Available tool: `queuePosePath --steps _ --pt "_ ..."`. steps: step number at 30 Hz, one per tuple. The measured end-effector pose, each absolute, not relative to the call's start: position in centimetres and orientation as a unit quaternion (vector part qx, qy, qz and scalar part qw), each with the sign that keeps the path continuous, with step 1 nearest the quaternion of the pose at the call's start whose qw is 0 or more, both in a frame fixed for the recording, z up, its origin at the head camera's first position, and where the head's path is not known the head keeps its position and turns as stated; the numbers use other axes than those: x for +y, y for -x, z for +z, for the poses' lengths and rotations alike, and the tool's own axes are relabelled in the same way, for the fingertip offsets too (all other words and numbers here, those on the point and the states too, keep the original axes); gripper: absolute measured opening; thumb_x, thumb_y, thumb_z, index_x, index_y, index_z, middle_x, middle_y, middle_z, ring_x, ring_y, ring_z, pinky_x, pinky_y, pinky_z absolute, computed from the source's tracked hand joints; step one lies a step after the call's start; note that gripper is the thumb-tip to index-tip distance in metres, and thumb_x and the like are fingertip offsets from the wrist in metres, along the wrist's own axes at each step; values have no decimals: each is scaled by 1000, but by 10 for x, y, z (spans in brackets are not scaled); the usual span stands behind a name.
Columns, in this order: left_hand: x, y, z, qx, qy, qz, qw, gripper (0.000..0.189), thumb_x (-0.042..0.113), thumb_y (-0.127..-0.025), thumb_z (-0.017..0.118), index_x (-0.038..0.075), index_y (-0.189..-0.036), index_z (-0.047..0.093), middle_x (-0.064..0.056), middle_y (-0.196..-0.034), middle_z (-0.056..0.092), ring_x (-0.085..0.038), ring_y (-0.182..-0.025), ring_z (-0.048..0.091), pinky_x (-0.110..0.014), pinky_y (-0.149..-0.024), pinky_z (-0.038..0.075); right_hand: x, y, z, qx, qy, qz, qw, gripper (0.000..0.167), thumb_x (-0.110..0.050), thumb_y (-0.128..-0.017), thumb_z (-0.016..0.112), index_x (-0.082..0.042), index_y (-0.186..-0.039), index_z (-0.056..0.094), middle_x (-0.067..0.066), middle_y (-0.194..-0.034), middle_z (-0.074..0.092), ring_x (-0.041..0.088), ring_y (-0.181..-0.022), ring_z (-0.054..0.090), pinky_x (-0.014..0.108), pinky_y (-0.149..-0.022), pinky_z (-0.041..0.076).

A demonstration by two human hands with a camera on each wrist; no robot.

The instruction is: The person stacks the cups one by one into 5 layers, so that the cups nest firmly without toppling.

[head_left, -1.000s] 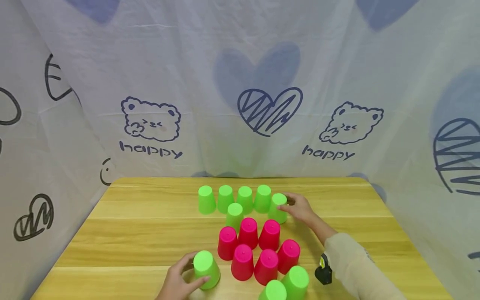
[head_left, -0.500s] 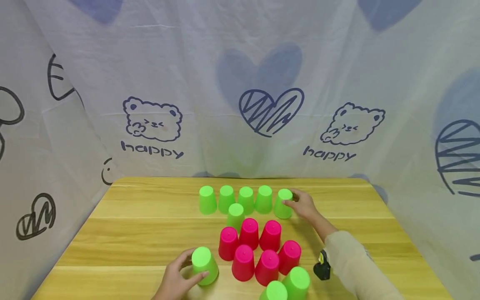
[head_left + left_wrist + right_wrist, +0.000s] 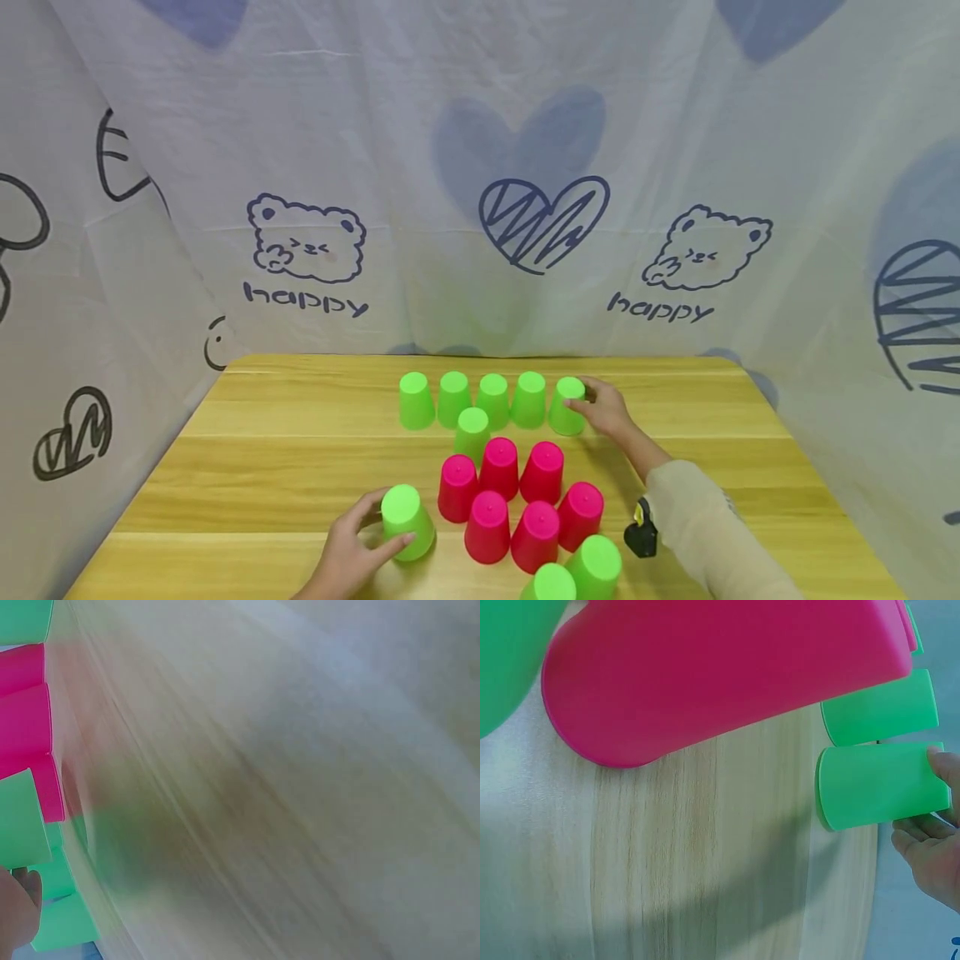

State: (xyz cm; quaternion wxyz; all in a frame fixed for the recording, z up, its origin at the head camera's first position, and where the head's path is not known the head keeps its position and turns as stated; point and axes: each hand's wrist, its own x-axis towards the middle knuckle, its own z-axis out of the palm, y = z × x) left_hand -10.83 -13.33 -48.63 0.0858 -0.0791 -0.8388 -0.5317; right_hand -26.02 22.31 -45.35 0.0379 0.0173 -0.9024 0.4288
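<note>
Upside-down plastic cups stand on the table. My left hand point(image 3: 347, 546) grips a green cup point(image 3: 408, 527) left of the pink cups, thumb on its near side. In the left wrist view, this green cup point(image 3: 21, 825) and part of the hand point(image 3: 15, 907) show at the left edge. At the back, my right hand point(image 3: 606, 412) holds the rightmost green cup point(image 3: 564, 414) of a row by its upper part. The right wrist view shows that green cup point(image 3: 881, 787) with its rim at the tabletop and thumb and fingers of the hand point(image 3: 937, 862) around its base end.
Several pink cups point(image 3: 487, 529) stand clustered mid-table. A lone green cup point(image 3: 472, 435) sits behind them, before the back row of green cups point(image 3: 454, 402). Two green cups point(image 3: 596, 567) stand at the front. A patterned cloth point(image 3: 420, 275) hangs behind the wooden table point(image 3: 285, 467).
My right hand has shifted its green cup right and back, to the end of the rear row. The left hand's green cup has moved slightly away from me.
</note>
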Motion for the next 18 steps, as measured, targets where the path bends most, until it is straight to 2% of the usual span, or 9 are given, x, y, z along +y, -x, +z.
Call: queuePosePath --steps 13,18 --pt "-134 113 -489 -838 88 -529 106 50 9 -65 82 6 -111 61 -2 -104 68 3 -88 58 -25 -79 54 219 265 -456 -899 5 438 34 46 -6 -85 62 13 -124 47 33 -118 55 45 -107 55 48 -94 48" --pt "-135 116 -485 -835 112 -522 132 49 10 -66 82 4 -110 61 -4 -102 68 1 -87 59 -26 -77 54 219 265 -455 -898 15 440 26 50 -6 -86 61 14 -128 43 34 -121 53 45 -109 54 49 -96 46"
